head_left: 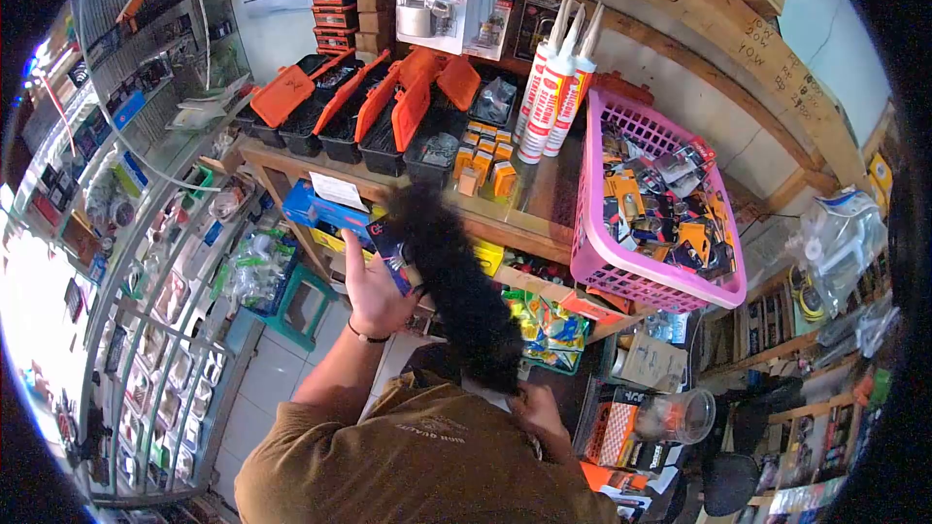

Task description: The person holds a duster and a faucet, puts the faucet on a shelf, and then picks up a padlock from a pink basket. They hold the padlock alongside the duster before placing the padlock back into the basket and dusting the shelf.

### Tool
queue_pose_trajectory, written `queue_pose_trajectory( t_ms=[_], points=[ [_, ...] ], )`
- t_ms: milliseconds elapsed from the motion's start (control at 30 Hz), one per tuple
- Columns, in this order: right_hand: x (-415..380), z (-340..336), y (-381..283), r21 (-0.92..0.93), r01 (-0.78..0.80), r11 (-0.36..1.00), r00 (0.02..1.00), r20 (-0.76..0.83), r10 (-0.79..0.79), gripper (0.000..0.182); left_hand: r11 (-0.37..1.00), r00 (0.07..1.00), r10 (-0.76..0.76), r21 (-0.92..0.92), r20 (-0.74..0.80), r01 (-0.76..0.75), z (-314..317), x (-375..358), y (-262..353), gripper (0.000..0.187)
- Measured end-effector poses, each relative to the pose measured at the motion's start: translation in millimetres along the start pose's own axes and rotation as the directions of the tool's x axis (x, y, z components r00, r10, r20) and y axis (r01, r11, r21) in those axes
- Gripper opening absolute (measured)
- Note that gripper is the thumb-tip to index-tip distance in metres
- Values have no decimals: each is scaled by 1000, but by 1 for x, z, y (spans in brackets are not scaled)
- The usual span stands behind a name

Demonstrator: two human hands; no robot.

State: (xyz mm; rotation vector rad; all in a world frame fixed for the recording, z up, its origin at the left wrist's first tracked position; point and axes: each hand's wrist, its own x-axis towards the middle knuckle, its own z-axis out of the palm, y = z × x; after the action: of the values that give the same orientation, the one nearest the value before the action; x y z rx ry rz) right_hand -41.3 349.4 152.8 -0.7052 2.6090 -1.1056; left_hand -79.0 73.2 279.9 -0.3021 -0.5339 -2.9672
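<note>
My left hand (pixel 374 293) is raised in front of the wooden counter, its thumb up and its fingers round a dark, colourful packet (pixel 392 254). Behind that packet are blue boxes (pixel 325 209) with a white label. A long, black, fluffy duster (pixel 461 281) slants across the middle, its upper end beside the packet and covering part of it. At the duster's lower end is my right hand (pixel 541 414), closed round it low on the right; the grip itself is partly hidden.
Black bins (pixel 340 147) with orange lids line the counter, beside small orange boxes (pixel 482 157) and upright sealant tubes (pixel 555 87). A pink basket (pixel 660 286) of packaged goods stands right. Glass shelving (pixel 146 330) is left, a green stool (pixel 309 315) below.
</note>
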Motion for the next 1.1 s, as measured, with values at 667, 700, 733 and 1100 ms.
queue_pose_trajectory(
  t_ms=[667, 700, 733, 1100],
  points=[
    [-15, 12, 11, 74, -9, 997, 1000, 30, 6, 19, 996, 982, -81, 37, 171, 76, 11, -17, 8, 89],
    [-16, 12, 10, 177, -93, 980, 996, 13, 92, 19, 996, 989, -80, 40, 125, 75, 22, -23, 10, 88],
    [-17, 11, 9, 167, -94, 982, 996, 19, 92, 19, 991, 995, -55, -125, -88, 43, 28, -23, 10, 86],
    [-12, 19, 6, 14, 49, 999, 998, -40, -49, 14, 996, 998, -15, 93, 58, 10, 14, -35, 17, 93]
  ],
)
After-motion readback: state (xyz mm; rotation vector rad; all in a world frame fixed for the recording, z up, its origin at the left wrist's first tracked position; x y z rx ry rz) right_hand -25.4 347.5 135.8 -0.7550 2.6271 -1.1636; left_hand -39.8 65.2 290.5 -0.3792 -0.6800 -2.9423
